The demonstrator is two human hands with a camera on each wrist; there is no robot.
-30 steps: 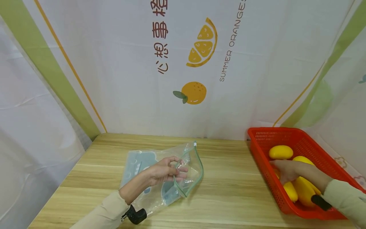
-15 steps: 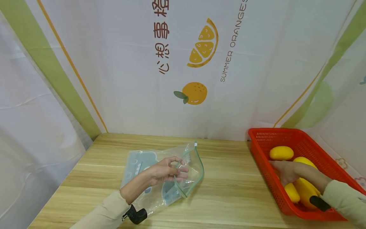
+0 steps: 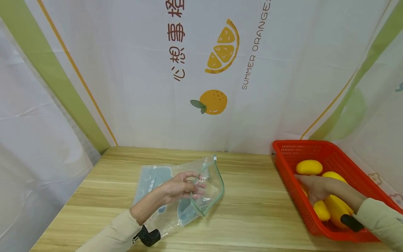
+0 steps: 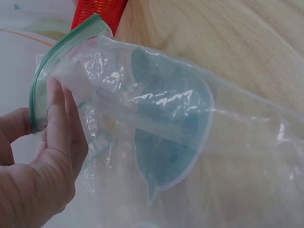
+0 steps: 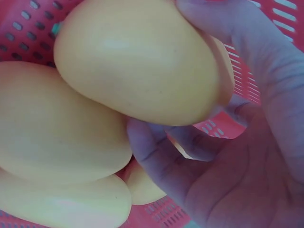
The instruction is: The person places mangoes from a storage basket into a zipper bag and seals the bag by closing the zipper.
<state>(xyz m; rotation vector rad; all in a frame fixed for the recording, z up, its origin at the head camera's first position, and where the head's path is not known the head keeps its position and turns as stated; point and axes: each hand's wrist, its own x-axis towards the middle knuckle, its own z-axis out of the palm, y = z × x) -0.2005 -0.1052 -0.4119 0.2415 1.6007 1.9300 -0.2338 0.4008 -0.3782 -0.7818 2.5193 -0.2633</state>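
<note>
Right hand [image 3: 316, 189]: yours is down inside the red basket [image 3: 299, 197], gripping a mango [image 5: 137, 61], thumb on one side and fingers curled along the other.
Done so far: your clear zip bag [image 3: 188, 211] lies on the wood-grain table [image 3: 252, 196] with its mouth parted, and you have hold of one fruit; that looks like an early stage.
Left to do: you see no fruit in the bag; the gripped mango is within the basket walls, as are the other mangoes [image 5: 52, 123]. Your hand hides some of the basket, so you cannot tell the full count.
Left hand [image 3: 179, 189]: you pinch the bag's green zip edge [image 4: 33, 107], thumb outside, other fingers inside the mouth and showing through the plastic.
Zip slider [image 3: 215, 158]: it sits at the far end of the mouth, away from you.
Left sleeve [image 3: 116, 232]: your arm comes in over the bag's near side; whether it touches the plastic, you cannot tell.
Right sleeve [image 3: 379, 215]: your arm reaches over the basket's near right part, back of the hand upward.
</note>
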